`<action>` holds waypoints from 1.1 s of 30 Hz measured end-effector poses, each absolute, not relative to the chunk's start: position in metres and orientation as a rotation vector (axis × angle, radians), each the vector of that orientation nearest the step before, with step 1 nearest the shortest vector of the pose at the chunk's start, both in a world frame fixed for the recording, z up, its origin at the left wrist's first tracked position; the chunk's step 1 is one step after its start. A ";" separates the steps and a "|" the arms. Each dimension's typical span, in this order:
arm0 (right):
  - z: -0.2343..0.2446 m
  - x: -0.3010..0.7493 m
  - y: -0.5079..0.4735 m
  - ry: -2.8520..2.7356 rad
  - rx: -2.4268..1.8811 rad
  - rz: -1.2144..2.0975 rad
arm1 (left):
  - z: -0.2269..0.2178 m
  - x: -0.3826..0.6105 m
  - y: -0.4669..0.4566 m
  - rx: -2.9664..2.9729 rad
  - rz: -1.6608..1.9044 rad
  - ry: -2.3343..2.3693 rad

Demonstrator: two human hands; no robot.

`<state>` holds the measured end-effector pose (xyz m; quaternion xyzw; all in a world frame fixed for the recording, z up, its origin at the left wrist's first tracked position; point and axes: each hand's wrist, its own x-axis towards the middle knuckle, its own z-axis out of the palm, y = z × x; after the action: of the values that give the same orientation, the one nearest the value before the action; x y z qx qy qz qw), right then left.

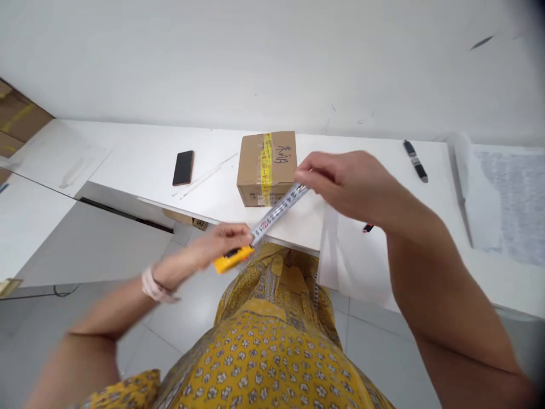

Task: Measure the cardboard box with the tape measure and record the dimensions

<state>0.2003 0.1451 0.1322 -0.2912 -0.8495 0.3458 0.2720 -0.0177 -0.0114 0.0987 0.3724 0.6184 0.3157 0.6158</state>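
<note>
The tape (279,211) is drawn out between the two hands at the table's (213,147) front edge, its blade slanting up to the right. The left hand (225,238) has its fingers curled on the yellow case (233,259), which is out past the edge, above the dress (264,341). The right hand (340,173) pinches the blade's far end near the box's (251,162) right front corner; whether it touches the box I cannot tell.

The box sits just behind the blade, a yellow strip (266,162) over its top and front. The phone (183,168) lies flat to its left, and a marker (415,161) lies beyond the right hand, near the wall (255,62). Under the right wrist is a sheet (340,244), with a pen (368,228) partly hidden by the arm. Papers (511,204) cover the far right, and cartons (23,116) stand at the far left.

The wall closes off the back, close behind the box. The front edge runs just in front of the box, and the sheet hangs over it farther right. Scuffed tabletop stretches between phone and box; more lies between the right hand and the marker. Below the left forearm is tiled floor (191,307).
</note>
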 end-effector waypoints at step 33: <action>0.076 0.172 0.187 -1.774 -1.170 0.182 | 0.067 -0.006 0.053 0.640 1.435 1.208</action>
<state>0.1722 0.1868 0.0758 -0.4803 -0.7281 0.0749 0.4834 -0.0056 0.0532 0.0675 0.2702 0.5099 0.6058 0.5477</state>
